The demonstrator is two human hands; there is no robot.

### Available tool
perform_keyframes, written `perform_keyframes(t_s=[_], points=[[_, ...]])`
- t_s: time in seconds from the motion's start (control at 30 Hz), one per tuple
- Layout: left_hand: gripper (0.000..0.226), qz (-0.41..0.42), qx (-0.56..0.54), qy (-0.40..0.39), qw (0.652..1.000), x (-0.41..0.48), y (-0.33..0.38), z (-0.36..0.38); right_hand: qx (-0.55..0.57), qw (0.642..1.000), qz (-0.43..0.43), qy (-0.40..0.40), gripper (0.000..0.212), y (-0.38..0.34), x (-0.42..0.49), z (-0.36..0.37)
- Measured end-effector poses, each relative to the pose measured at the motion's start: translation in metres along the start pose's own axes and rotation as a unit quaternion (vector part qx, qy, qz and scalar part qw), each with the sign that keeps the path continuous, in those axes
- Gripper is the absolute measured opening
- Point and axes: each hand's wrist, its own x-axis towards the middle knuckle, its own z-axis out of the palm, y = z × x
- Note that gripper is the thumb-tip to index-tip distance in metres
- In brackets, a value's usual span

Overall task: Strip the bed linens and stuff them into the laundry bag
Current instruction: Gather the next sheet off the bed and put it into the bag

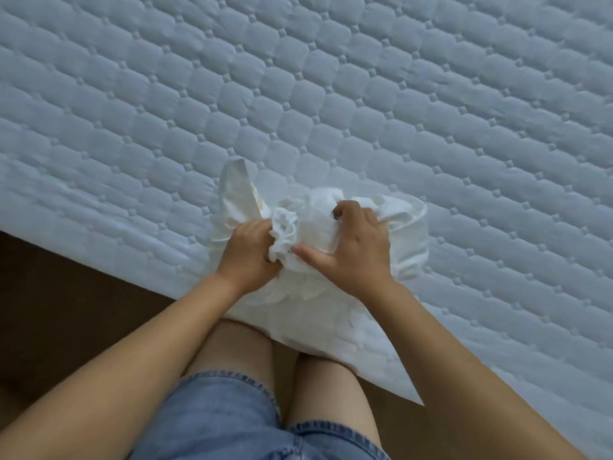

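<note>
- The wooden floor [66, 293], near left, shows no linen on it.
- The left hand [248, 250], fingers curled tight, grips the cream cloth [237, 194]. This may be the laundry bag's mouth, but I cannot tell.
- The white linen [285, 230] sits scrunched between both hands at the bed's near edge.
- The right hand [355, 250] digs curled fingers into that linen, thumb straight.
- The quilted mattress [331, 94] lies bare throughout, so stripping looks done and stuffing seems underway but unfinished.
</note>
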Motion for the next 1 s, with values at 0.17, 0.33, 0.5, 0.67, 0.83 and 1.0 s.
perform_keyframes(t_s=[0.17,0.33,0.5,0.67,0.83,1.0], points=[[0.048,-0.097,0.027,-0.064,0.993,-0.011,-0.044,-0.014,-0.070,0.994,-0.073,-0.035,0.083,-0.037,0.007,0.049],[0.090,-0.350,-0.382,-0.021,0.855,-0.039,-0.077,-0.022,-0.047,0.993,-0.097,-0.045,0.058,-0.063,-0.024,0.092],[0.098,-0.502,-0.492,0.173,0.690,-0.043,-0.100,-0.017,-0.044,0.988,-0.120,-0.092,0.044,-0.065,-0.033,0.128],[0.129,-0.631,-0.418,0.084,0.647,-0.014,-0.120,-0.012,-0.089,0.985,-0.099,-0.109,0.048,-0.060,-0.010,0.126],[0.072,-0.547,-0.350,0.046,0.759,0.000,-0.130,-0.018,-0.104,0.984,-0.114,-0.087,0.047,-0.055,-0.011,0.130],[0.017,-0.451,-0.483,0.186,0.728,0.007,-0.115,-0.036,-0.086,0.981,-0.151,-0.083,0.039,-0.035,-0.006,0.114]])
